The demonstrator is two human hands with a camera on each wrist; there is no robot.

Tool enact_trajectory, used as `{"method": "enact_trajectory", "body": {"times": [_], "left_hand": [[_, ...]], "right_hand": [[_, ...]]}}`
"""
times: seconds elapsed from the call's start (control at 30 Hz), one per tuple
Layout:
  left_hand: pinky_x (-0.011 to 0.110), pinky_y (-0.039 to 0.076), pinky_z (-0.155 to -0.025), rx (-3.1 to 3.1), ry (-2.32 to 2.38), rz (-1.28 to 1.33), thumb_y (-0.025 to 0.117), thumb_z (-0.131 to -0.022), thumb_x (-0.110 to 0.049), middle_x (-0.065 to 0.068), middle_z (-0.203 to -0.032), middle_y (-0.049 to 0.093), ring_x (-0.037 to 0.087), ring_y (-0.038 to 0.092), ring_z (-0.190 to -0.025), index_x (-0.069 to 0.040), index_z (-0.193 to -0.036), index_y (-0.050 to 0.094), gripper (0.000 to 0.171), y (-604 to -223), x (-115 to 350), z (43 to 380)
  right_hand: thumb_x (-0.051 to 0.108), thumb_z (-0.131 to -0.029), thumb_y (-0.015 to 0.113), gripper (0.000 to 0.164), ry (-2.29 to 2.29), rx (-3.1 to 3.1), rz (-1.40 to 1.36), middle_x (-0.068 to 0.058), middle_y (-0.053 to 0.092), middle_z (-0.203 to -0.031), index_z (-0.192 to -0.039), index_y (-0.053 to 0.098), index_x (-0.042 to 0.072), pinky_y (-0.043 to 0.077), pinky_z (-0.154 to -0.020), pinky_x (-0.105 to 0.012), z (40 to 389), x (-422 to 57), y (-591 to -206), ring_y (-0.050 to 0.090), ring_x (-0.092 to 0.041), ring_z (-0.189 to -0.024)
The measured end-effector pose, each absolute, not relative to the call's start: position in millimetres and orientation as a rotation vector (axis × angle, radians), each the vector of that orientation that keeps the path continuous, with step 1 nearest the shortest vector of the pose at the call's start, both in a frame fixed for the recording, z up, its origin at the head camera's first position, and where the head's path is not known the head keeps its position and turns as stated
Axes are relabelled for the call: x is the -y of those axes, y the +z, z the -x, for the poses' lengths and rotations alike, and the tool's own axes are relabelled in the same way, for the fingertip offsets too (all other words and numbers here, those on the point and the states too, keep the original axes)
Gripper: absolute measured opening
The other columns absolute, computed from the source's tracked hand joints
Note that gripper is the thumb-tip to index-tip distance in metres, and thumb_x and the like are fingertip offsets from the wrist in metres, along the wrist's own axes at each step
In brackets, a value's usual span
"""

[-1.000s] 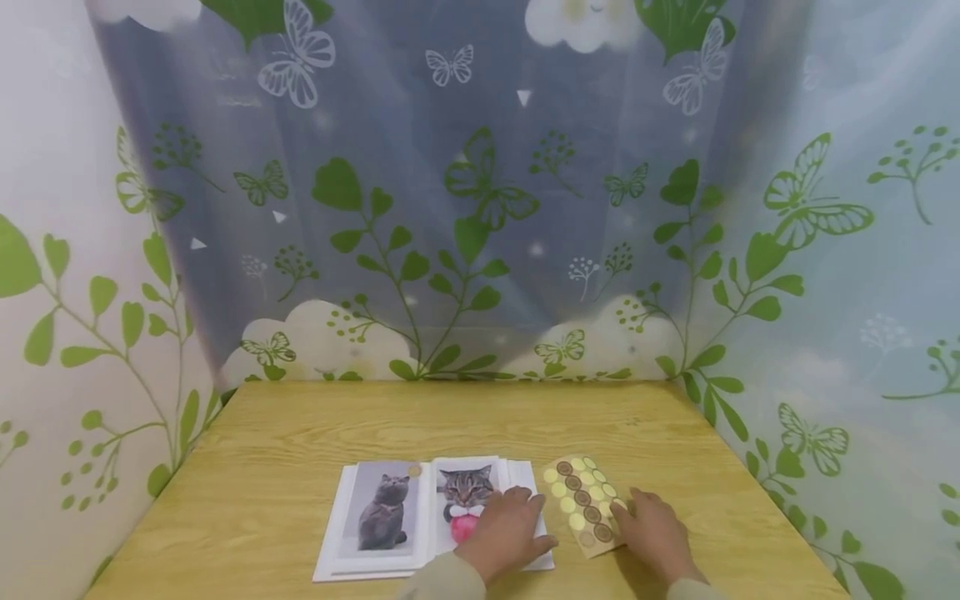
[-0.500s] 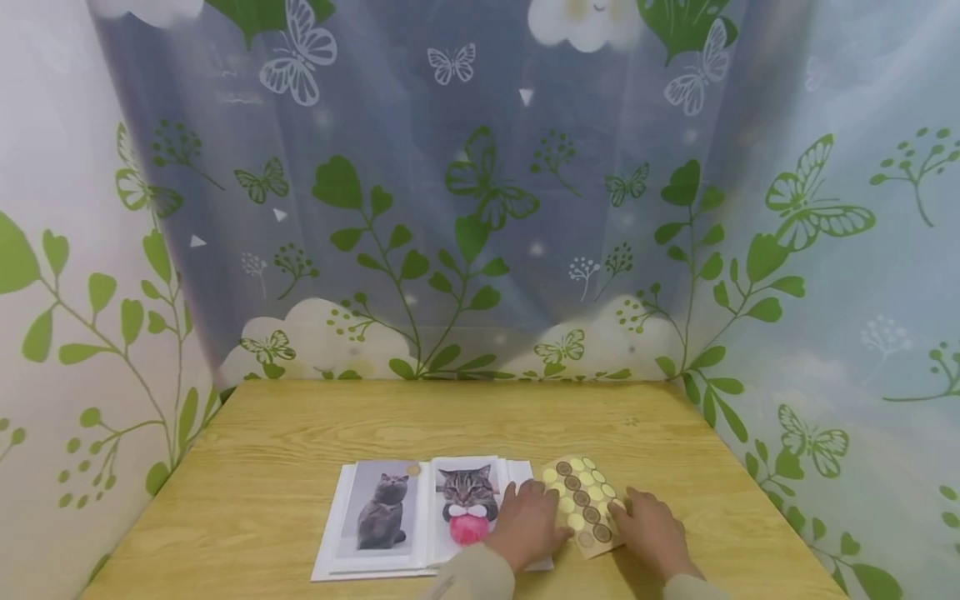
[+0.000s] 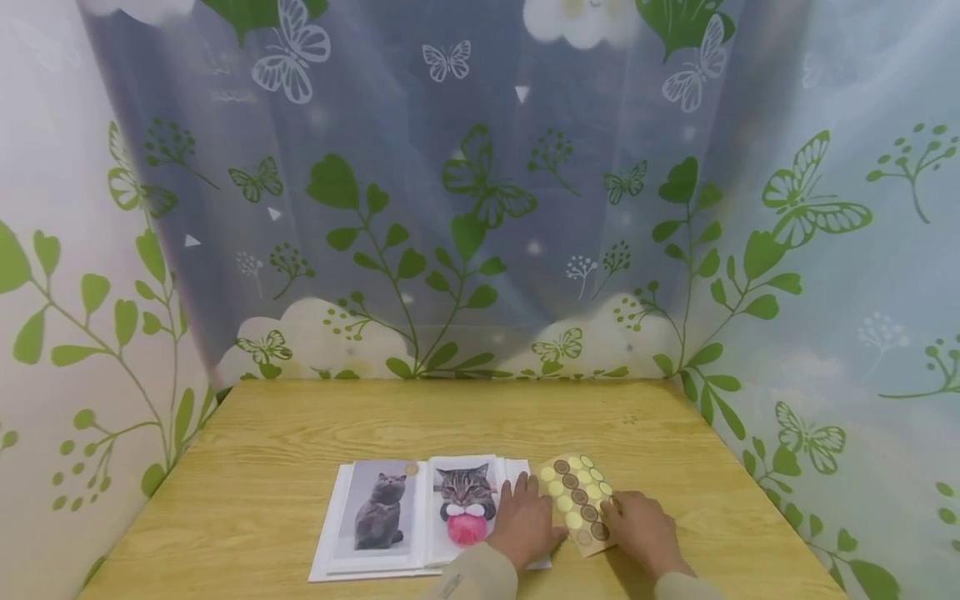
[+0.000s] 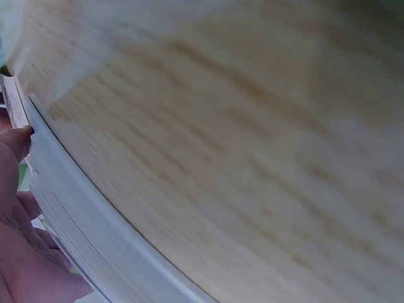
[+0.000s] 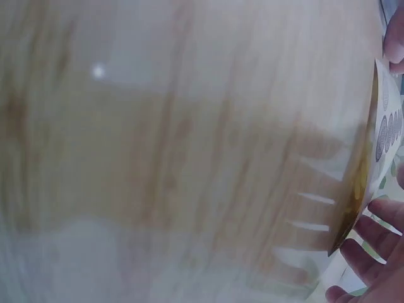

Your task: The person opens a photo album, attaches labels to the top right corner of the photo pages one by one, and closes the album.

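Observation:
An open photo album (image 3: 321, 560) with white pages lies near the table's front, a grey cat photo on its left page and a tabby with a pink ball on its right. My left hand (image 3: 522, 523) rests over the album's right edge, fingers spread, hiding part of that page. In the left wrist view, the hand (image 4: 25, 240) is beside the thick page edges. Just right of the album is a sheet of round stickers (image 3: 566, 505), yellow and brown. My right hand (image 3: 643, 532) pinches its right edge; in the right wrist view the sheet (image 5: 386, 126) tilts up off the tabletop.
The wood-grain table (image 3: 300, 425) stretches back to a hanging curtain (image 3: 570, 275) printed with leaves and butterflies. Similar printed sheets stand along the left and right sides. One round sticker (image 3: 411, 470) sits at the top right corner of the grey cat photo.
My left hand has slid right across the page, uncovering more of the pink ball. The right hand has shifted slightly left, and its fingers have curled in at the sticker sheet's edge.

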State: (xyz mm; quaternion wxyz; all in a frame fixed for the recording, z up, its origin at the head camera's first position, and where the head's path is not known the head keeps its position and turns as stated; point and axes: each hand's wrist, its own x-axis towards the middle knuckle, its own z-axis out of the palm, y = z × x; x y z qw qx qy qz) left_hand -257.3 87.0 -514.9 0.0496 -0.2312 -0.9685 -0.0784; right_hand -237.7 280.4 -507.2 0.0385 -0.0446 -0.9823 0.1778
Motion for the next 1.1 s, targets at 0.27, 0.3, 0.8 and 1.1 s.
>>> {"method": "enact_trajectory", "body": {"times": [0.27,0.3,0.8,1.1], "left_hand": [[0.053,0.028,-0.115,2.990,-0.235,0.708,0.062,-0.092,-0.049,0.016,-0.146,0.048,0.033,0.038,-0.140,-0.011,-0.125,0.068,0.051,-512,-88,257],[0.054,0.027,-0.115,3.002,-0.249,0.710,0.061,-0.093,-0.048,0.016,-0.147,0.047,0.033,0.037,-0.140,-0.012,-0.127,0.067,0.050,-512,-88,257],[0.061,0.023,-0.114,3.009,-0.292,0.835,0.054,-0.096,-0.036,-0.003,-0.144,0.054,0.026,0.040,-0.140,-0.019,-0.146,0.049,0.053,-513,-93,252],[0.058,0.026,-0.114,2.989,-0.528,0.853,0.051,-0.097,-0.022,0.002,-0.144,0.054,0.025,0.044,-0.137,-0.009,-0.148,0.044,0.053,-509,-92,253]], "right_hand": [[0.027,-0.101,0.050,0.034,0.610,3.016,0.119,-0.021,0.068,-0.112,-0.114,0.069,0.003,0.046,-0.083,-0.068,239,-273,-501,0.062,-0.049,-0.104],[0.027,-0.102,0.049,0.036,0.623,3.019,0.121,-0.022,0.068,-0.114,-0.117,0.068,0.001,0.045,-0.084,-0.068,239,-272,-500,0.061,-0.049,-0.105],[0.050,-0.097,0.055,0.059,0.843,2.959,0.095,-0.016,0.070,-0.112,-0.126,0.063,-0.001,0.043,-0.090,-0.068,235,-265,-499,0.063,-0.043,-0.107],[0.038,-0.098,0.059,0.034,1.050,2.871,0.082,-0.002,0.072,-0.094,-0.107,0.072,0.008,0.053,-0.082,-0.052,237,-259,-496,0.066,-0.023,-0.088]]}}
